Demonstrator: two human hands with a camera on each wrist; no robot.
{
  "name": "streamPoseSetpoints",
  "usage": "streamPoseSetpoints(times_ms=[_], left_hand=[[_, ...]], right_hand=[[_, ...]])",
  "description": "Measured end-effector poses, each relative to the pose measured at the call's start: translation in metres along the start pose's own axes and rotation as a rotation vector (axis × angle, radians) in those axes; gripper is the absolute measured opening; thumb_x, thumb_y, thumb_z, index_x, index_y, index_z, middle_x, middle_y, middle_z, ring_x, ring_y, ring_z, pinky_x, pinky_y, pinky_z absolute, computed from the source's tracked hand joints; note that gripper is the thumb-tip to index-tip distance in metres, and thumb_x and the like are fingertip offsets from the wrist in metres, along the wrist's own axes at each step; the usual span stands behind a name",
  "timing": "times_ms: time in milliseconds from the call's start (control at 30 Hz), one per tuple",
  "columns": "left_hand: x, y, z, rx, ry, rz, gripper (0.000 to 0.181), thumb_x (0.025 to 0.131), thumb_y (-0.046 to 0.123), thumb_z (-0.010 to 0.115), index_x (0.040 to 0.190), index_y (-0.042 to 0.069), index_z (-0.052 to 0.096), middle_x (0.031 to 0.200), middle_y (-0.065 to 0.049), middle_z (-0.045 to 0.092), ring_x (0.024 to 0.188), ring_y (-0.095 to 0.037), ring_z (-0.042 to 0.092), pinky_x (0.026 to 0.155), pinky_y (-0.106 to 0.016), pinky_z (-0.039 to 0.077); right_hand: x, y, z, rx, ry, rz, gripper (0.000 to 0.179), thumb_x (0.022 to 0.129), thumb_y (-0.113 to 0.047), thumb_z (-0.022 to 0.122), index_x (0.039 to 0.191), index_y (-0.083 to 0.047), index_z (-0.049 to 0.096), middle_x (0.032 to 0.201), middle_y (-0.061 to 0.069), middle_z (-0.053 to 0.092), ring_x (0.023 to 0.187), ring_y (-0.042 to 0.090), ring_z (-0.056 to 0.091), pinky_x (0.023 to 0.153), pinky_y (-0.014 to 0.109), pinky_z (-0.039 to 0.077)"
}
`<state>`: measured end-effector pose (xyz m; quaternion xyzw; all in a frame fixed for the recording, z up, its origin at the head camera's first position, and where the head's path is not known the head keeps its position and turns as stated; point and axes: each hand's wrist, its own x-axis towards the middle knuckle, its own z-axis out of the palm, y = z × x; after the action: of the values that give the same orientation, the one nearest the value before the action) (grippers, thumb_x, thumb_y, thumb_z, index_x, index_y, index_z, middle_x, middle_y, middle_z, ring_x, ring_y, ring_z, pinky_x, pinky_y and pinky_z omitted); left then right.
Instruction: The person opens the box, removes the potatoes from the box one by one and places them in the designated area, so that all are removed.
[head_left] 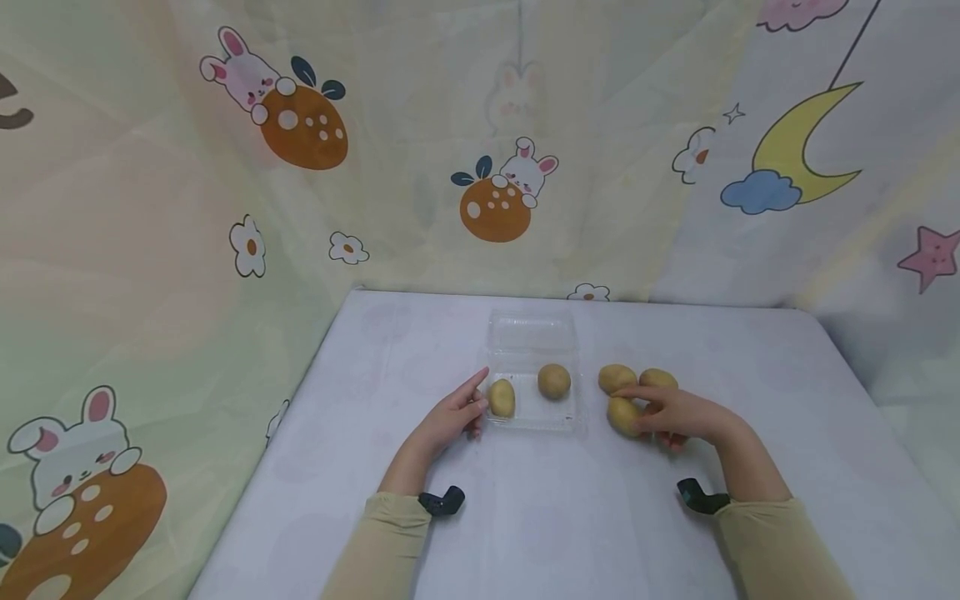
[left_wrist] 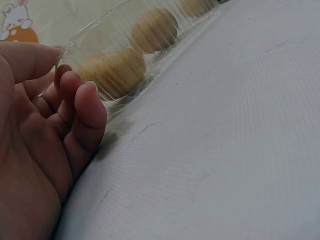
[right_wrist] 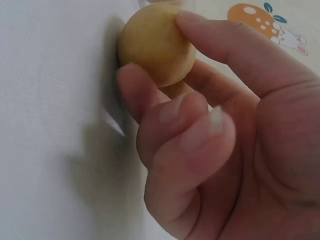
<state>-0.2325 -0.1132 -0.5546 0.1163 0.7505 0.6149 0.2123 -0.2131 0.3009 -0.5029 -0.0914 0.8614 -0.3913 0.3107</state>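
Note:
A clear plastic clamshell box (head_left: 534, 417) lies with its lid (head_left: 531, 333) folded back. Inside are two potatoes, an oval one (head_left: 502, 398) at the left and a rounder one (head_left: 554, 382) at the right. My left hand (head_left: 452, 419) holds the box's left edge, index finger stretched along it; the left wrist view has the fingertips (left_wrist: 90, 105) curled close to the wall. To the right of the box, my right hand (head_left: 686, 414) grips a potato (right_wrist: 157, 45) between thumb and fingers, low over the table. Part of that potato is hidden by the fingers.
Two more potatoes, one at the left (head_left: 617, 378) and one at the right (head_left: 658, 378), lie just beyond my right hand. A white cloth covers the table (head_left: 570, 517). Printed fabric (head_left: 405, 150) hangs behind it and along the sides.

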Motion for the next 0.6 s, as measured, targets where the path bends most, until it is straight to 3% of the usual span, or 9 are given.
streamPoseSetpoints(times_ms=[333,600], left_hand=[[0.0007,-0.0004,0.0003,-0.001,0.001,-0.002,0.061,0.101,0.033,0.056,0.156,0.031,0.029,0.093,-0.002,0.049,0.074,-0.016,0.054,0.069,-0.031,0.053],[0.0002,0.0002,0.0003,-0.009,0.002,-0.002,0.061,0.101,0.032,0.055,0.156,0.031,0.030,0.093,-0.001,0.048,0.073,-0.015,0.054,0.068,-0.030,0.053]], right_hand=[[0.0014,0.0045,0.0047,-0.005,0.017,-0.007,0.067,0.089,-0.038,0.072,0.148,-0.024,0.044,0.071,0.004,0.051,0.051,0.015,0.044,0.048,0.029,0.042],[0.0049,0.0082,0.0079,-0.022,0.049,-0.009,0.062,0.089,-0.036,0.072,0.140,-0.009,0.048,0.076,0.005,0.058,0.054,0.016,0.048,0.047,0.029,0.042]])
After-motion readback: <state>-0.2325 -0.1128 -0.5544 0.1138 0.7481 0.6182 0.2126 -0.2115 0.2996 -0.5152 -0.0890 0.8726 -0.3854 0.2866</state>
